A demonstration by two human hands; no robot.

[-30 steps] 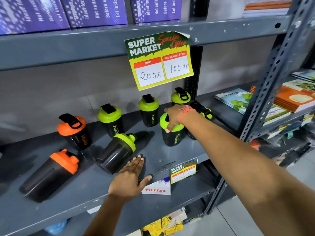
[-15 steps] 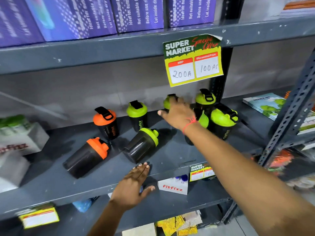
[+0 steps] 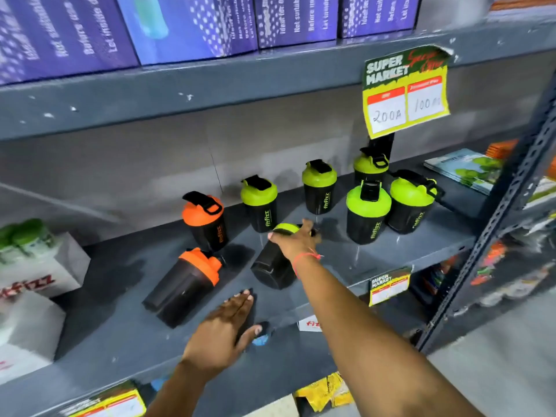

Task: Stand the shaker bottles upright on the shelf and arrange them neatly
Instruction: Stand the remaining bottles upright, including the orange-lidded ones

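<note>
Grey shelf [image 3: 376,260]; black shaker bottles [image 3: 367,219], six green lids, two orange lids [image 3: 202,210]. Purple dotted boxes [image 3: 192,25] above. Yellow-green price sign [image 3: 404,91], red tabs. Red wrist thread [image 3: 302,257].

A grey shelf [image 3: 391,251] at center frame holds six upright shaker bottles. The right hand [image 3: 296,240] grips a tipped green-lidded bottle [image 3: 272,263]; the left hand [image 3: 222,329] rests flat on the shelf, lower center.
</note>
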